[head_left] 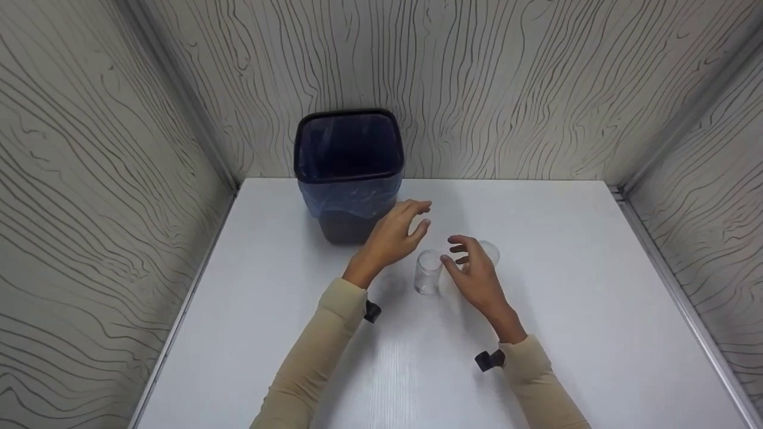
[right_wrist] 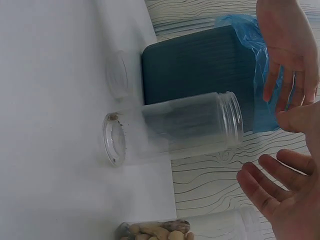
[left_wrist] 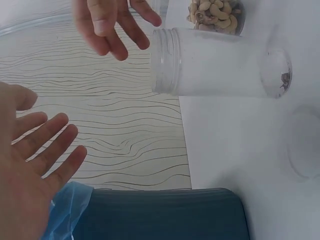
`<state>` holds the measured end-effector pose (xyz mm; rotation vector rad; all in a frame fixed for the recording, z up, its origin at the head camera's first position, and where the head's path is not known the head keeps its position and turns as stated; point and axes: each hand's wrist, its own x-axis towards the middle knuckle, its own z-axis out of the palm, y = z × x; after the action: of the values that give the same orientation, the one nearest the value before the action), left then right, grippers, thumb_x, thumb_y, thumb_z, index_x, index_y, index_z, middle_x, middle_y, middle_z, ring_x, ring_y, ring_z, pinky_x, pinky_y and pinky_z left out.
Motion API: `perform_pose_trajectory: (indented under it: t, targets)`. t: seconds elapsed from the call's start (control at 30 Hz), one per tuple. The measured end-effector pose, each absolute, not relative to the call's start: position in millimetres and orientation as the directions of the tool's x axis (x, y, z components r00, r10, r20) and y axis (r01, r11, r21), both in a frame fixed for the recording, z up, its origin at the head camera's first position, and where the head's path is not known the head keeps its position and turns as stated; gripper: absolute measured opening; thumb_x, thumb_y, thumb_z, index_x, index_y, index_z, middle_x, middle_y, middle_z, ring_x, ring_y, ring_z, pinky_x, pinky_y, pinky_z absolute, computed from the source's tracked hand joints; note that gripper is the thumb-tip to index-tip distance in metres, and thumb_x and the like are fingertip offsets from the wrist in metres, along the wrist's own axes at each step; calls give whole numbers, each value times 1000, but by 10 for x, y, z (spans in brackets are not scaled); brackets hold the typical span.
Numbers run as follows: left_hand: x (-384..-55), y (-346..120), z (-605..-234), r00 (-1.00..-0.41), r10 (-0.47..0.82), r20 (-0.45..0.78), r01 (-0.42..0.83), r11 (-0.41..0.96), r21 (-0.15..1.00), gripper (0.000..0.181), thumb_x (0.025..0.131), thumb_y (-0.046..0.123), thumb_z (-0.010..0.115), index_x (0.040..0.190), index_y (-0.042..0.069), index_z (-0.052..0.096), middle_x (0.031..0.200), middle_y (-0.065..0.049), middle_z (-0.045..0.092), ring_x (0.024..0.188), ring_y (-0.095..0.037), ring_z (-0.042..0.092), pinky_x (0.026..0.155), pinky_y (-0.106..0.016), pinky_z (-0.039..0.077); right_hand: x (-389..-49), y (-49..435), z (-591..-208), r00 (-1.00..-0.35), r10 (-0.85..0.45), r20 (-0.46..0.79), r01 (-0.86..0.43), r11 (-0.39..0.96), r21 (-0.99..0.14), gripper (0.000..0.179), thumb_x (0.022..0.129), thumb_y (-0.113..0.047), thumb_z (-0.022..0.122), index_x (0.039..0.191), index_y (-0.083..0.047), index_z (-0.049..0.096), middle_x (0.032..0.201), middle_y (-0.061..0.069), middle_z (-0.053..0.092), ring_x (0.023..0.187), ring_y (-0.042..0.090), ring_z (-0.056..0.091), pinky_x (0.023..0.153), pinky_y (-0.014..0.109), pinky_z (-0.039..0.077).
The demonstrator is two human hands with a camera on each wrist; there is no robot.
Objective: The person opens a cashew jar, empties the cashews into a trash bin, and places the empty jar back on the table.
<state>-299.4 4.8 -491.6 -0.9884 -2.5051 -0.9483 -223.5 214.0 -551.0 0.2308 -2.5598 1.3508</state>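
Observation:
A clear plastic jar (head_left: 427,277) stands upright and uncapped between the two hands, with a few dark crumbs on its bottom, plain in the left wrist view. My left hand (head_left: 396,232) hovers to its left beside the bin, fingers loosely bent and holding nothing. Close to the jar's rim on the other side is my right hand (head_left: 475,274), its fingers spread and relaxed. Partly hidden behind that hand stands a second clear jar (head_left: 489,252); the left wrist view shows cashew-like nuts (left_wrist: 215,14) in it. A transparent round lid (left_wrist: 306,142) lies on the table.
At the back left of the white table (head_left: 566,250) stands a dark bin (head_left: 349,229) lined with a blue bag (head_left: 357,196). Wood-patterned panels (head_left: 477,89) enclose the table at the back and both sides.

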Motion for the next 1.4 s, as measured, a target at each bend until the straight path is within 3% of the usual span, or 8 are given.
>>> perform_pose_trajectory:
  t: [0.4, 0.63, 0.83, 1.23, 1.4]
  targets:
    - [-2946, 208, -4902, -715, 543, 439, 698, 538, 472, 40, 110, 25, 60, 147, 8, 61, 136, -6, 70, 129, -22, 65, 111, -34, 54, -2215, 2264, -5424, -946, 13, 324, -250, 608, -753, 43, 102, -14, 71, 141, -4, 57, 135, 14, 65, 121, 32, 65, 99, 49, 58]
    - [-2944, 284, -4904, -687, 567, 454, 726, 515, 456, 40, 110, 24, 61, 146, 8, 62, 136, -6, 70, 129, -22, 65, 112, -34, 53, -2188, 2363, -5426, -941, 45, 335, -234, 629, -742, 43, 101, -14, 72, 141, -6, 58, 135, 16, 63, 121, 39, 61, 102, 54, 54]
    - [-2936, 352, -4922, -690, 586, 425, 724, 536, 435, 41, 110, 26, 60, 148, 10, 60, 138, -4, 69, 130, -20, 65, 112, -32, 54, -2171, 2442, -5436, -935, 63, 349, -230, 641, -732, 44, 101, -14, 72, 142, -5, 58, 140, 16, 61, 131, 34, 55, 110, 55, 48]
    - [-2921, 486, -4968, -681, 628, 378, 730, 539, 420, 41, 110, 28, 60, 148, 11, 61, 141, -3, 67, 132, -19, 64, 113, -31, 53, -2155, 2587, -5515, -953, 116, 281, -149, 629, -763, 49, 101, -17, 71, 145, -5, 53, 142, 20, 55, 130, 38, 49, 111, 62, 46]
    - [-2906, 537, -4973, -683, 639, 354, 727, 547, 414, 41, 110, 28, 60, 148, 12, 61, 142, -3, 67, 134, -19, 63, 115, -31, 51, -2171, 2647, -5548, -960, 121, 254, -128, 614, -779, 53, 101, -18, 71, 148, -3, 49, 148, 20, 51, 137, 40, 45, 116, 61, 41]
